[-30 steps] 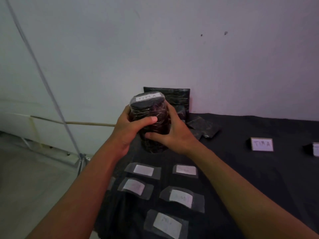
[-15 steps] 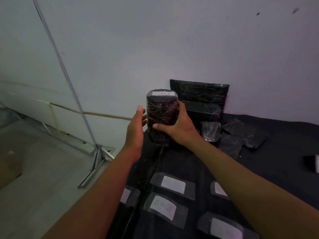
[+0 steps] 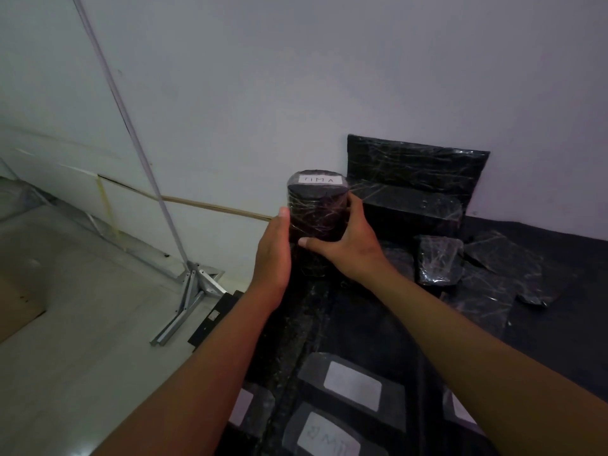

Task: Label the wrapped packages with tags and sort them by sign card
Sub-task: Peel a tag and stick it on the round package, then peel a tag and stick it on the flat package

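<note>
A black cylindrical wrapped package stands upright at the table's far left corner, close to the wall. A white tag reading TIMA is stuck on its top. My right hand grips the cylinder, thumb across the front and fingers round its right side. My left hand lies flat against its left side with straight fingers. Loose white tags in clear sleeves lie on the black tablecloth near me, one with faint writing. No sign card is in view.
More black wrapped packages are to the right of the cylinder: a large flat one leaning on the wall, a box, a small block and flat ones. A metal stand rises from the floor left of the table edge.
My left hand let go of the cylinder, opened, and now lies flat against its side. The view swung left, so the TIMA sign card left the frame. My right hand kept its hold.
</note>
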Available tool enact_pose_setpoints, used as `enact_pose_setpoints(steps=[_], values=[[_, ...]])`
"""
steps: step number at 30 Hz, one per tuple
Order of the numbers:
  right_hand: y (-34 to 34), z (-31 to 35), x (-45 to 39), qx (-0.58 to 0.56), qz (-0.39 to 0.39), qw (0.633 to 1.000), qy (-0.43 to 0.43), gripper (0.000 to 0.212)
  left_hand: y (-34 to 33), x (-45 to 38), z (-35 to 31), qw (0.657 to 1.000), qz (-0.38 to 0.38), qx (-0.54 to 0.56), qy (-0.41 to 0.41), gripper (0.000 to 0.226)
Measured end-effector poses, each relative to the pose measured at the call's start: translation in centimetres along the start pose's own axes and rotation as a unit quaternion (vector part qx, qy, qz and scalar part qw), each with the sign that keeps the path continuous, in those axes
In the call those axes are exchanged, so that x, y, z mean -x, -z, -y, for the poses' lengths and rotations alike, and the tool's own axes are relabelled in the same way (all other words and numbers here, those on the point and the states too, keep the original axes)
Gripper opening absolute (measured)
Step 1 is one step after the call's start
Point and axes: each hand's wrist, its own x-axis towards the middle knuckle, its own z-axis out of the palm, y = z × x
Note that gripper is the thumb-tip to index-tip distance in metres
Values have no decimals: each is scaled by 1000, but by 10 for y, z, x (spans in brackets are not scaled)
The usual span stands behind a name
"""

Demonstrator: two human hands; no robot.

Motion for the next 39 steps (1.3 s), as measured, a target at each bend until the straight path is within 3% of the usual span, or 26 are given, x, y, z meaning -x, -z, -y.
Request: enact_pose_setpoints(steps=[9, 13, 16, 20, 24, 32, 39], values=[[13, 12, 17, 0, 1, 1000, -7, 118, -4, 18, -10, 985, -66, -118, -108, 54], [33, 36, 33, 0, -32, 999, 17, 81, -6, 28, -31, 957, -96, -211, -174, 61], [53, 51, 45, 28, -78, 994, 72, 49, -15, 41, -49, 900, -101, -309, -290, 55], [86, 61, 62, 78, -113, 983, 122, 37, -44, 56, -67, 868, -44, -329, -369, 44], [128, 57, 72, 131, -141, 974, 120, 37, -79, 57, -79, 861, 21, -327, -390, 38], [195, 28, 44, 227, -174, 954, 86, 36, -143, 21, -86, 837, 55, -374, -394, 42], [214, 0, -36, 353, -127, 922, 91, 43, -168, -57, -86, 793, 78, -466, -384, 49]])
